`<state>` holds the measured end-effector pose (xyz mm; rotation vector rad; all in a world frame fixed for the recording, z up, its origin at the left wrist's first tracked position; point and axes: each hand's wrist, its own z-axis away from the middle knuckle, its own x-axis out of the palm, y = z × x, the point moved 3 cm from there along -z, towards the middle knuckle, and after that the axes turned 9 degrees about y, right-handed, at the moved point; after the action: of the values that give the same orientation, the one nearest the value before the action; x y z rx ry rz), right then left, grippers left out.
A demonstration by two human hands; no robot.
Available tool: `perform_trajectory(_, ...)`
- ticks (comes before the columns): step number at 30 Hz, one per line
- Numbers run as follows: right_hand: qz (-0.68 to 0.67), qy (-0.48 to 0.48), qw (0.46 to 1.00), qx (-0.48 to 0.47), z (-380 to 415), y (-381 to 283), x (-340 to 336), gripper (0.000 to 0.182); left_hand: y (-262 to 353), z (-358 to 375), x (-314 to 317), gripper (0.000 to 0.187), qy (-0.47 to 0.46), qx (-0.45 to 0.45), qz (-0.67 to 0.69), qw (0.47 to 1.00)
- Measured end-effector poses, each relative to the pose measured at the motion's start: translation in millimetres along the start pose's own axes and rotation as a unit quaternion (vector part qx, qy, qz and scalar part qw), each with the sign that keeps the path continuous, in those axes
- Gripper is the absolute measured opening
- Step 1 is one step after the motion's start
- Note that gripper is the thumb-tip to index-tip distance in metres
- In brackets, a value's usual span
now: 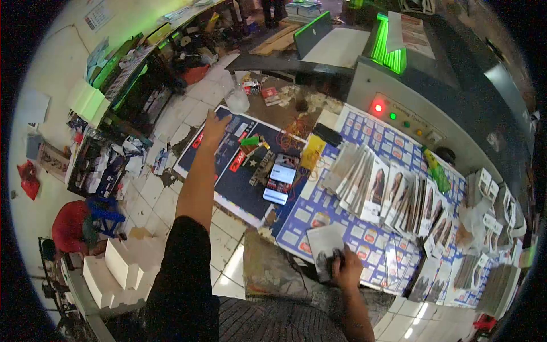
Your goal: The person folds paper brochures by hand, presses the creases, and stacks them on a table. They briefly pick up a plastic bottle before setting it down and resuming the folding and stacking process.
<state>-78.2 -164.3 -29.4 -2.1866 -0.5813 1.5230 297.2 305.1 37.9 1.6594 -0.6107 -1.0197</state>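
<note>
My left hand (pixel 216 126) reaches out over the far left corner of a dark printed sheet (pixel 242 196), its fingers apart and nothing visible in them. Just beyond it stands a translucent plastic cup (pixel 237 101). My right hand (pixel 347 269) grips a small stack of printed cards (pixel 326 245) at the near edge of the table. On the dark sheet lie a lit smartphone (pixel 280 179) and a green item (pixel 249 141). A fanned row of printed cards with pictures of a person (pixel 379 188) spreads across the blue patterned sheet (pixel 305 219) to the right.
Rubber bands (pixel 296 134) lie scattered beside a yellow card (pixel 313 151). A machine panel with lit buttons (pixel 399 114) borders the table's far right. More card bundles (pixel 493 219) sit at the right. White paper blocks (pixel 122 265) and a crouching person in red (pixel 71 226) are at the lower left.
</note>
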Motion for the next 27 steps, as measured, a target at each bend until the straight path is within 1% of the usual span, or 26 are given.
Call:
perform_trajectory(1,0.009,0.013,1.0,-0.011,2,4,4,0.048,-10,-27,2,0.105,-0.011,-0.021,-0.007,1.0)
perform_trajectory(3,0.01,0.03,0.999,-0.027,1,6,9,0.047,-23,-70,16,0.118,0.006,-0.015,-0.067,0.998)
perform_trajectory(4,0.002,0.029,0.999,-0.031,-1,2,6,0.046,-20,-82,21,0.118,0.006,-0.011,-0.063,0.998)
perform_trajectory(5,0.03,0.001,0.999,-0.036,3,7,8,0.048,-18,-90,27,0.124,-0.006,-0.01,-0.074,0.997)
perform_trajectory(6,0.032,0.004,0.999,-0.036,4,8,9,0.048,-18,-98,34,0.13,-0.018,-0.008,-0.085,0.996)
perform_trajectory(7,0.039,-0.005,0.999,-0.033,4,5,9,0.048,-19,-104,40,0.135,-0.013,0.018,-0.054,0.998)
perform_trajectory(8,0.046,-0.013,0.998,-0.031,1,4,9,0.047,-22,-110,49,0.135,-0.015,0.019,-0.052,0.998)
perform_trajectory(9,0.043,-0.065,0.997,0.002,-5,-2,6,0.047,-25,-115,57,0.137,0.01,0.059,-0.036,0.998)
perform_trajectory(10,0.047,-0.065,0.997,0.002,-7,-1,8,0.047,-28,-119,63,0.14,0.036,0.097,-0.019,0.994)
perform_trajectory(11,0.032,-0.041,0.998,-0.021,-6,0,7,0.047,-32,-123,68,0.14,0.035,0.095,-0.016,0.995)
perform_trajectory(12,0.018,-0.02,0.999,-0.043,-5,-2,5,0.048,-39,-126,69,0.134,0.05,0.105,-0.01,0.993)
perform_trajectory(13,0.014,-0.043,0.998,-0.034,-6,-2,4,0.048,-47,-126,70,0.129,0.066,0.114,-0.005,0.991)
perform_trajectory(14,0.015,-0.047,0.998,-0.033,-5,-1,3,0.048,-54,-126,72,0.129,0.065,0.11,-0.005,0.992)
perform_trajectory(15,0.009,-0.039,0.999,-0.035,-5,-1,4,0.048,-53,-126,74,0.119,0.075,0.132,-0.082,0.985)
perform_trajectory(17,-0.002,-0.029,0.999,-0.039,-6,-3,7,0.048,-50,-123,73,0.11,0.086,0.157,-0.161,0.971)
perform_trajectory(19,0.003,-0.012,1.0,-0.025,-5,-6,3,0.046,-2,-63,67,0.093,0.118,0.129,-0.041,0.984)
perform_trajectory(20,0.002,-0.012,0.999,-0.031,-6,-5,3,0.046,1,-48,63,0.093,0.123,0.129,-0.04,0.983)
perform_trajectory(22,-0.003,-0.029,0.999,-0.019,-6,-2,4,0.044,15,-14,47,0.085,0.185,0.265,-0.109,0.94)
perform_trajectory(23,-0.009,-0.034,0.999,-0.028,-7,-3,3,0.044,18,7,36,0.085,0.196,0.262,-0.114,0.938)
perform_trajectory(25,-0.021,-0.016,0.998,-0.05,-11,-12,1,0.044,40,57,4,0.089,0.223,0.286,-0.032,0.932)
perform_trajectory(26,-0.032,-0.024,0.997,-0.062,-7,-12,4,0.044,47,78,-13,0.089,0.236,0.285,-0.043,0.928)
perform_trajectory(27,-0.008,-0.03,0.999,-0.029,-3,-6,8,0.043,58,102,-32,0.092,0.275,0.375,-0.055,0.884)
